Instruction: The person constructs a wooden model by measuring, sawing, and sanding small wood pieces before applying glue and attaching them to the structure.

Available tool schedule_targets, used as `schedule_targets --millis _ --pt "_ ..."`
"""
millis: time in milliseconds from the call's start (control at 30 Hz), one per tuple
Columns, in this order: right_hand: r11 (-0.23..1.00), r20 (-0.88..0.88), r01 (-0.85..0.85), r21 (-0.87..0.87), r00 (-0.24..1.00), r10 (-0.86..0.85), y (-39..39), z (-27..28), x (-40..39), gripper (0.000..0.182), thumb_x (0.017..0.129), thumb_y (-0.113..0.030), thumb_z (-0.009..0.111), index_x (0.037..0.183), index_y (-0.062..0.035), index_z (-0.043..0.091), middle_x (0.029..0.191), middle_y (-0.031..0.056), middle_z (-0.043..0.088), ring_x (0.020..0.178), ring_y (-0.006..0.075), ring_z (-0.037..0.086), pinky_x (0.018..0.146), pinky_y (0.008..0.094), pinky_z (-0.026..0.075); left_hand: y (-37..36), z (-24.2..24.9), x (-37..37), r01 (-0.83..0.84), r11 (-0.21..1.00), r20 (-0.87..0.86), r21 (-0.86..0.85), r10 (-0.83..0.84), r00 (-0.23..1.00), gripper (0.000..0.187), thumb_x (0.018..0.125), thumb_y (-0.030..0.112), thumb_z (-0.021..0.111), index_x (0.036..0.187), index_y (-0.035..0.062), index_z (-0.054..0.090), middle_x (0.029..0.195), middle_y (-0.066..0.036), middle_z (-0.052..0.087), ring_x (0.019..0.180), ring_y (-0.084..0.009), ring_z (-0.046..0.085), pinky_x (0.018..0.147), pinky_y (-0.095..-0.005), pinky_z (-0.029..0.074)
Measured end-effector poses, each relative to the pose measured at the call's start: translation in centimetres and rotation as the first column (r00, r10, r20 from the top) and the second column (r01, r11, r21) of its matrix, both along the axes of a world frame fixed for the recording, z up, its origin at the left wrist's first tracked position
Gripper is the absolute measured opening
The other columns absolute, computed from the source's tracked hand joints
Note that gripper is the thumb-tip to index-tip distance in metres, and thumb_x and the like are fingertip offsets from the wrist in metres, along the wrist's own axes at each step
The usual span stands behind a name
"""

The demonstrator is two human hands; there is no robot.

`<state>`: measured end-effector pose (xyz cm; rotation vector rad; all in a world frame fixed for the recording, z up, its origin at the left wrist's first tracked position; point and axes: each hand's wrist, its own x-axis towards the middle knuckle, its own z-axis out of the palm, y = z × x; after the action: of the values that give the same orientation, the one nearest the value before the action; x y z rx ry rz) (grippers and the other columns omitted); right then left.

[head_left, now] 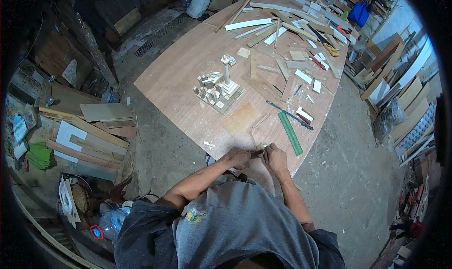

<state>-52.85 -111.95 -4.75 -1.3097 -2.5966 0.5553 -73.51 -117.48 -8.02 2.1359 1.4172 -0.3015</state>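
At the table's near edge, my left hand (238, 159) is closed, with a short dark strip (256, 153) showing between it and the other hand. What the left fingers grip is too small to name. My right hand (276, 157) is closed in a pinch on a small pale piece (264, 145) at its fingertips. Farther up the table stands a small wooden model (219, 90) of blocks and a column on a square base. A flat tan sheet (242, 119) lies between the model and my hands. Right of it is a green ruler (289, 133).
A thin dark blade-like tool (289, 115) lies above the ruler. Wood strips and offcuts (278, 29) cover the table's far end, with a yellow-handled saw (331, 50). Boards (89, 146) lie on the floor at left; more planks (412, 99) lean at right. A water bottle (113, 222) is at lower left.
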Motion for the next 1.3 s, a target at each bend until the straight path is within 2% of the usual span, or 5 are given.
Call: schedule_targets --millis 300,400,900,1000,1300 --pt "0.996 0.034 -0.048 0.07 0.998 0.046 0.6 0.0 0.0 0.014 0.085 -0.013 0.061 0.09 -0.0024 0.068 0.09 0.0166 0.059 0.086 0.0376 0.063 0.074 0.048 0.053 0.5 1.0 0.0 -0.001 1.0 -0.038 -0.026 0.0 0.999 0.037 0.077 0.015 0.068 0.112 0.0045 0.066 0.102 -0.022 0.071 0.1 -0.038 0.068 0.081 -0.0504 0.055" --pt "0.997 0.047 -0.072 0.017 0.996 0.071 0.6 -1.1 -0.1 0.015 0.082 -0.012 0.06 0.091 -0.0028 0.068 0.093 0.0155 0.059 0.09 0.0361 0.062 0.076 0.0472 0.053 0.4 3.1 -0.2 -0.125 0.987 0.141 -0.098 0.138 0.98 0.034 0.078 0.015 0.066 0.11 0.0058 0.068 0.105 -0.021 0.071 0.104 -0.0371 0.067 0.082 -0.05 0.055" --pt "0.986 0.107 -0.142 0.088 0.985 0.132 0.5 -0.7 0.0 0.021 0.078 -0.014 0.062 0.094 -0.0038 0.071 0.097 0.0138 0.058 0.096 0.0332 0.057 0.081 0.0447 0.051 0.4 4.1 0.2 -0.076 0.995 -0.023 -0.067 0.075 0.997 0.03 0.077 0.018 0.07 0.104 0.0046 0.071 0.1 -0.02 0.073 0.096 -0.0372 0.07 0.08 -0.0483 0.058" --pt "0.989 0.126 -0.129 0.072 0.985 0.119 0.7 0.7 0.0 0.022 0.078 -0.015 0.063 0.095 -0.0039 0.071 0.1 0.0136 0.057 0.098 0.0333 0.056 0.082 0.0452 0.05 0.5 3.0 -0.2 -0.036 0.998 0.009 -0.05 0.037 0.999 0.036 0.08 0.014 0.061 0.115 0.0074 0.067 0.101 -0.019 0.073 0.093 -0.036 0.071 0.074 -0.0478 0.059" --pt "0.992 0.056 -0.041 0.116 0.998 0.035 0.4 1.7 -0.7 0.022 0.077 -0.015 0.064 0.094 -0.004 0.071 0.105 0.0131 0.056 0.102 0.0325 0.054 0.085 0.0459 0.048 0.7 2.7 -0.3 -0.039 0.999 0.018 -0.015 0.04 0.999 0.025 0.08 0.018 0.06 0.098 0.0067 0.073 0.1 -0.02 0.073 0.095 -0.0357 0.071 0.078 -0.0477 0.058"
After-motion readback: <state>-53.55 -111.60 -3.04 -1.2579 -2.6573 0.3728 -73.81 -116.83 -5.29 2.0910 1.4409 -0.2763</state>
